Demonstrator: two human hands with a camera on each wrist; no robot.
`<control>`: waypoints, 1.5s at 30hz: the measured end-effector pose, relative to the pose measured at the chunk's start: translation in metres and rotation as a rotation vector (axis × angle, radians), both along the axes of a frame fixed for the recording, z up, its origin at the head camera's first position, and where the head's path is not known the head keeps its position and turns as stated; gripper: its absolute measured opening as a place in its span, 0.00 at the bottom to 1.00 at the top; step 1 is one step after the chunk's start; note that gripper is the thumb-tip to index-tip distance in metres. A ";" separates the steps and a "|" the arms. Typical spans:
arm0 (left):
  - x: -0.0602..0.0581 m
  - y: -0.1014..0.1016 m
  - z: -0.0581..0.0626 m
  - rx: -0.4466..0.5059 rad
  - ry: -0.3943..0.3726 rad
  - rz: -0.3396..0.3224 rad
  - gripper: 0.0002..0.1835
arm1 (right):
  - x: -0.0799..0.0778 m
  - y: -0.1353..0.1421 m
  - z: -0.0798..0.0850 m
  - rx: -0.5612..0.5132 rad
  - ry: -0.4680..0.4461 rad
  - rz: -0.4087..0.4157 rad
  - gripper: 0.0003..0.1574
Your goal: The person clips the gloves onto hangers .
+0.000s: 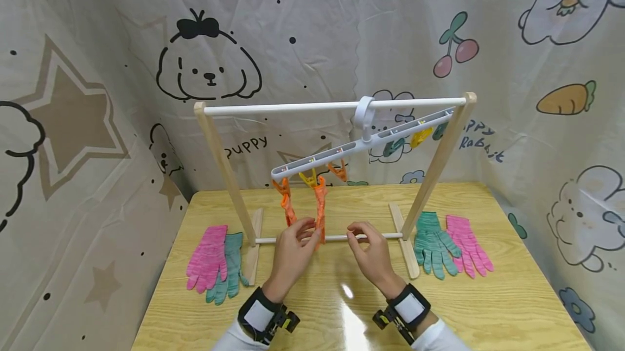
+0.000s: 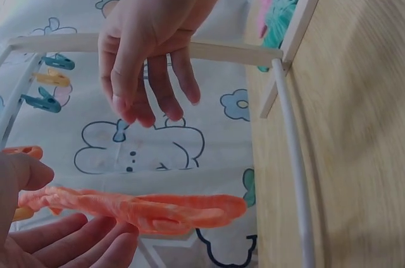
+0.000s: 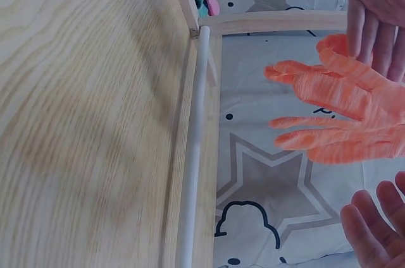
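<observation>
An orange knit glove (image 1: pixel 320 202) hangs fingers-down from a yellow clip (image 1: pixel 307 178) on the tilted grey hanger (image 1: pixel 327 155). Left of it, a second orange strip of glove (image 1: pixel 289 211) dangles from an orange clip (image 1: pixel 281 186). My left hand (image 1: pixel 295 248) is at the nearer glove; in the left wrist view its thumb and extended fingers (image 2: pixel 95 239) lie on either side of the fabric without curling round it. To the right, my right hand (image 1: pixel 371 249) hovers apart from the gloves, fingers loosely bent and holding nothing.
The hanger hooks over the white top bar (image 1: pixel 293 108) of a wooden frame (image 1: pixel 425 183), whose lower rod (image 1: pixel 337 238) crosses behind my hands. Pink (image 1: pixel 207 259) and green gloves (image 1: pixel 233 264) lie left; another green (image 1: pixel 432 245) and pink glove (image 1: pixel 469 242) lie right.
</observation>
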State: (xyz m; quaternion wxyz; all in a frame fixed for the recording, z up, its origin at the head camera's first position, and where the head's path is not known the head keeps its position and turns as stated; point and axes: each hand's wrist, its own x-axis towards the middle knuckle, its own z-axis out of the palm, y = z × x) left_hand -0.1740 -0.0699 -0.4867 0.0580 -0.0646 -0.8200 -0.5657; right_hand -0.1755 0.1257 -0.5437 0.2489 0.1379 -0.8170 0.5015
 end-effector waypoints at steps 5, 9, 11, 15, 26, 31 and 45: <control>0.007 -0.004 -0.003 0.032 -0.030 -0.002 0.17 | 0.003 0.003 -0.003 0.005 0.009 0.000 0.05; 0.011 -0.006 -0.004 0.015 -0.054 0.022 0.15 | 0.006 0.005 -0.005 0.026 -0.005 0.002 0.05; 0.013 -0.008 -0.005 -0.004 -0.049 0.034 0.13 | 0.008 0.006 -0.006 0.042 -0.016 0.005 0.05; 0.016 -0.011 -0.010 -0.043 -0.036 0.044 0.12 | 0.012 0.007 -0.008 0.066 -0.044 0.012 0.04; 0.026 -0.021 -0.023 -0.133 -0.071 0.036 0.13 | 0.025 0.007 -0.016 0.090 -0.103 0.023 0.05; 0.032 -0.025 -0.031 -0.177 -0.068 0.041 0.13 | 0.030 0.006 -0.020 0.077 -0.098 0.011 0.07; 0.044 -0.034 -0.048 -0.227 -0.060 0.045 0.12 | 0.040 0.006 -0.031 0.082 -0.136 -0.034 0.06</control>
